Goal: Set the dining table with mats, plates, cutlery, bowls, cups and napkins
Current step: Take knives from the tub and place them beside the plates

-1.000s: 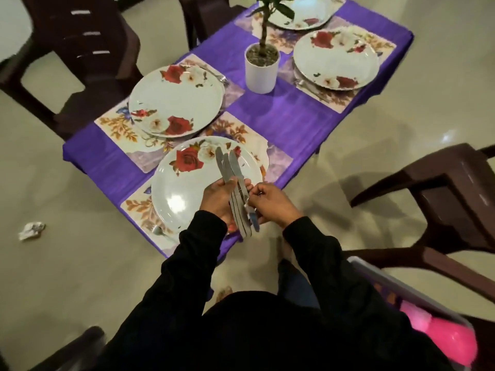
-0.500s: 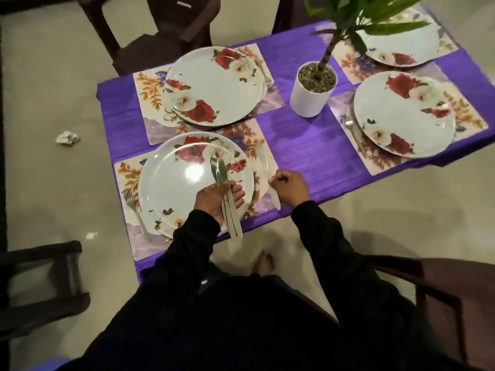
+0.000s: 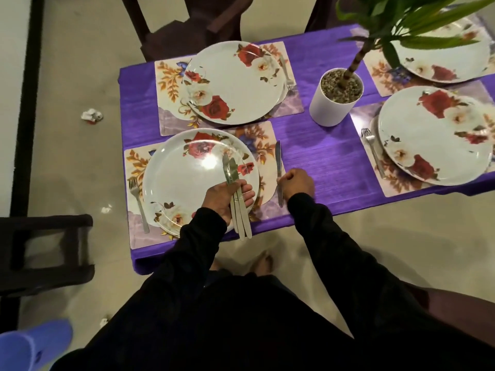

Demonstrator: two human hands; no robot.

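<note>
Knives (image 3: 237, 191): my left hand (image 3: 227, 199) is gripping these over the plate (image 3: 187, 183); my right hand (image 3: 297, 184), curled, is pinching one knife (image 3: 279, 167) just right of it.

Glossy floral plates (image 3: 201, 180), shiny metal knives (image 3: 237, 194); purple cloth (image 3: 321, 162), matt

I counted four floral plates (image 3: 230, 81), four mats (image 3: 171, 81), three forks (image 3: 138, 199), one knife (image 3: 278, 162) laid down, a few knives (image 3: 237, 199) in my left hand (image 3: 227, 195), one potted plant (image 3: 336, 100)
</note>
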